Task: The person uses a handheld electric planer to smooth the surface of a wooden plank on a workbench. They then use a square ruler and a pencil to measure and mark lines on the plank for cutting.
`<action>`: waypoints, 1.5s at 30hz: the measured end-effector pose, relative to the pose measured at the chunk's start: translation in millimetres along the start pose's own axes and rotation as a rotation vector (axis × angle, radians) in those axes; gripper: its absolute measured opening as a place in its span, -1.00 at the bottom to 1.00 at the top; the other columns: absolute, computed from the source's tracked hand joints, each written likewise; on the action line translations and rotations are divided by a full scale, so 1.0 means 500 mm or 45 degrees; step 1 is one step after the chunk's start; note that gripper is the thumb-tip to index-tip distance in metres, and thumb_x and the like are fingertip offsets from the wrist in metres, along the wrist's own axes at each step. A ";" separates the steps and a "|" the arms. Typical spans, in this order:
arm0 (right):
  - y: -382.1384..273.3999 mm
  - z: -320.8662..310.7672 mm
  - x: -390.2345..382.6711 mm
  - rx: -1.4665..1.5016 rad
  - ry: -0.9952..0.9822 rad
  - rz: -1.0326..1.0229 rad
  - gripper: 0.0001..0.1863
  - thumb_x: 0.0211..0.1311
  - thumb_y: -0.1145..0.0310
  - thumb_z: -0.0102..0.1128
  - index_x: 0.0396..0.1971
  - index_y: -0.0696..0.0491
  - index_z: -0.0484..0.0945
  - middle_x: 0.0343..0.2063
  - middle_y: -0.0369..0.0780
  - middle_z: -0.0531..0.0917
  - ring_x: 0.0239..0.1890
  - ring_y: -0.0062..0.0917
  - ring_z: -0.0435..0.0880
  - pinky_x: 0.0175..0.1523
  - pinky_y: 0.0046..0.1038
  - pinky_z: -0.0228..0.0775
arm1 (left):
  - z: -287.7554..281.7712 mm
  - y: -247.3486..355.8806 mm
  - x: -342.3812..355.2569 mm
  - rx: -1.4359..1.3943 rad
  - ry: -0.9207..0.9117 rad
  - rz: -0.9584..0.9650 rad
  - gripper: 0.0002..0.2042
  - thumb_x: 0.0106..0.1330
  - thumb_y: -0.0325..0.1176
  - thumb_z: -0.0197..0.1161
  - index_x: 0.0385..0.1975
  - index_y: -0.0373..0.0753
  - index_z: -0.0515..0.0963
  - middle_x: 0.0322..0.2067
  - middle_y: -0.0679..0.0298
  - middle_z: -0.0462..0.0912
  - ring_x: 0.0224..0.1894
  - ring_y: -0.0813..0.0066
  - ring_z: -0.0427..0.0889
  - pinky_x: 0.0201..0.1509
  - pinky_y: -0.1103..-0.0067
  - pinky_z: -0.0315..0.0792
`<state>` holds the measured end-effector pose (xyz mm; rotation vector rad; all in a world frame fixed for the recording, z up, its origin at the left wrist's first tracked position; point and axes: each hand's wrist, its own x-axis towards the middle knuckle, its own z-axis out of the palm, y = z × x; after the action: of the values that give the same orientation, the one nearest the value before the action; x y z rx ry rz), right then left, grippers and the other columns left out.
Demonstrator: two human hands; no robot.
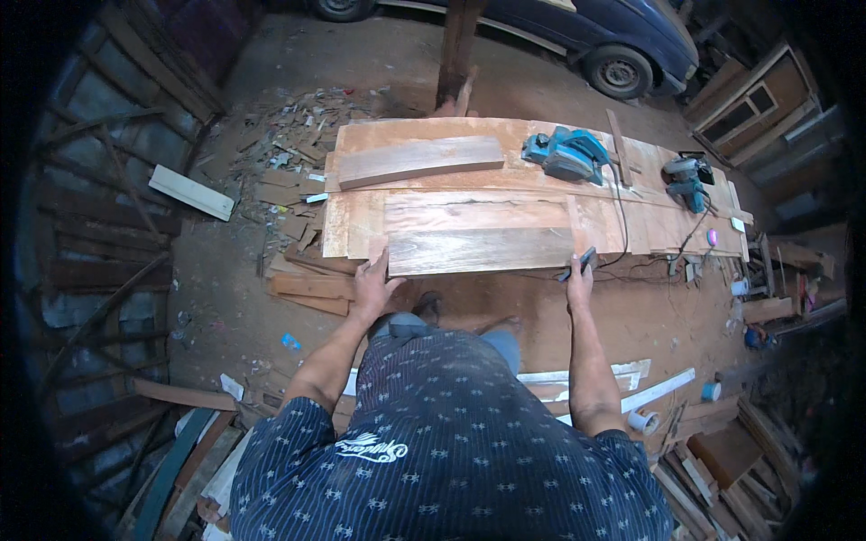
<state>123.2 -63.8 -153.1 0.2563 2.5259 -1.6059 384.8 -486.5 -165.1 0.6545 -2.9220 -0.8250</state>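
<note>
A wooden board (pixel 483 251) with brown-grey grain lies across the near edge of the worktable. My left hand (pixel 372 287) grips its left end, thumb out to the right and fingers along the end. At the board's right end is my right hand (pixel 580 287), closed around a small dark flat object (pixel 587 260) whose kind I cannot make out. Just beyond this board lies a paler plank (pixel 478 213) with a dark streak. Farther back rests a thick brown board (pixel 419 162), set at a slight slant.
On the plywood-topped worktable (pixel 361 207) stand a teal electric planer (pixel 570 155) and, farther right, a circular saw (pixel 688 180); their cords trail nearby. A post (pixel 458 54) rises behind the table, before a parked dark blue vehicle (pixel 577 36). Wood scraps (pixel 298 144) litter the left floor.
</note>
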 end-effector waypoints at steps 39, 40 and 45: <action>0.275 0.014 -0.364 0.611 0.598 0.646 -0.39 0.37 -0.12 0.31 -0.03 0.22 0.61 -0.22 -0.18 0.68 -0.14 -0.45 0.60 0.06 -0.33 0.45 | 0.225 0.519 0.257 0.530 -0.395 0.917 0.11 0.11 0.13 0.49 0.60 -0.10 -0.03 0.49 -0.30 0.04 0.48 -0.39 0.09 0.53 -0.09 0.01; 0.267 0.006 -0.381 0.666 0.579 0.646 -0.37 0.36 -0.14 0.32 -0.03 0.22 0.61 -0.22 -0.18 0.69 -0.14 -0.45 0.60 0.06 -0.33 0.45 | 0.226 0.523 0.256 0.526 -0.401 0.898 0.10 0.11 0.07 0.51 0.60 -0.10 -0.02 0.49 -0.29 0.03 0.47 -0.37 0.11 0.53 -0.08 0.02; 0.286 0.017 -0.411 0.757 0.574 0.721 -0.34 0.34 -0.16 0.33 -0.01 0.23 0.61 -0.17 -0.16 0.71 -0.10 -0.44 0.61 0.10 -0.33 0.44 | 0.229 0.515 0.261 0.478 -0.370 0.955 0.09 0.10 -0.02 0.53 0.60 -0.07 -0.02 0.47 -0.25 0.05 0.45 -0.29 0.13 0.52 -0.04 0.02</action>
<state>354.7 -25.9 -240.7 1.3827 1.8454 -2.1327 149.8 -285.0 -143.1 -0.6040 -3.1868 -0.3008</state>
